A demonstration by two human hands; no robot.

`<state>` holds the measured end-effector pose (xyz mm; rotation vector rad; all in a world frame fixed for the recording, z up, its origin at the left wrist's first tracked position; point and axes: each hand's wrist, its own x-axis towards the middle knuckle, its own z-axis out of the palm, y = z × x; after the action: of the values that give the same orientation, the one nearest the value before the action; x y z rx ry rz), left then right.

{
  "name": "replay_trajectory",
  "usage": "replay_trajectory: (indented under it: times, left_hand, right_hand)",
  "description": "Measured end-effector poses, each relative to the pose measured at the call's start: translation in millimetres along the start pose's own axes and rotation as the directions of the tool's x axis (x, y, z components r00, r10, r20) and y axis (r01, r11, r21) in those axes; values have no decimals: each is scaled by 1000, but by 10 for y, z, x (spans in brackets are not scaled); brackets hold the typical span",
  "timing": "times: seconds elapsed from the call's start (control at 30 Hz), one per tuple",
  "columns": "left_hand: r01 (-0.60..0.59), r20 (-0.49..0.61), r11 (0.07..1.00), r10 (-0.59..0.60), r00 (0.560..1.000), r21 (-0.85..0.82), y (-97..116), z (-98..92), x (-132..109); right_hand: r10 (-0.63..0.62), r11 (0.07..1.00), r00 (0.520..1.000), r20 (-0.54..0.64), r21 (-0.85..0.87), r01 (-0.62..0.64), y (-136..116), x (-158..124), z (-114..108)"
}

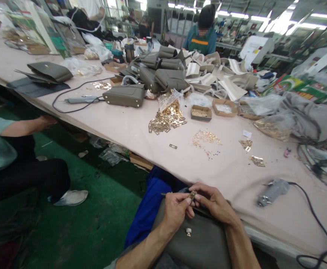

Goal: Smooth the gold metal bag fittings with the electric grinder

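Pinching a small gold fitting (192,194) between the fingertips of both hands, the person holds it just above the grey-green bag (199,243) that lies across the lap, at the near edge of the table (124,127). The left hand (176,211) is closed on the fitting from below with thumb and forefinger, and the right hand (214,201) is closed on it from the other side; a thin dark tool or rod seems to jut leftward from the left hand's grip, though it is too small to identify. A second small metal stud (188,232) sits on the bag's surface below the hands.

On the table beyond lie a heap of gold plates (167,119), a scatter of tiny gold pieces (205,138), a corded electric driver (272,191), and a finished bag (124,95). A seated co-worker's arm (26,127) shows at the left.

Being tiny and held only by fingertips over the lap, the fitting could slip and drop to the green floor (82,224). A tilt of the bag might also roll the loose stud off.
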<state>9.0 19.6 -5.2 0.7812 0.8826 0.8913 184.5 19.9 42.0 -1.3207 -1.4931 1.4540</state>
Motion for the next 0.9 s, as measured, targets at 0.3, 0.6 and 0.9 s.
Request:
replay_trajectory:
  times: [0.3, 0.6, 0.9]
  left_hand:
    - [3, 24, 999, -4, 1000, 45, 146, 53, -19]
    - [58, 192, 993, -37, 981, -101, 103, -84, -30]
    - [101, 199, 985, -72, 977, -139, 38, -151, -9]
  right_hand:
    - [-34, 995, 996, -81, -92, 27, -6, -13, 15]
    - [-48, 994, 996, -75, -102, 40, -48, -15, 23]
    - [-54, 993, 998, -44, -108, 49, -24, -12, 20]
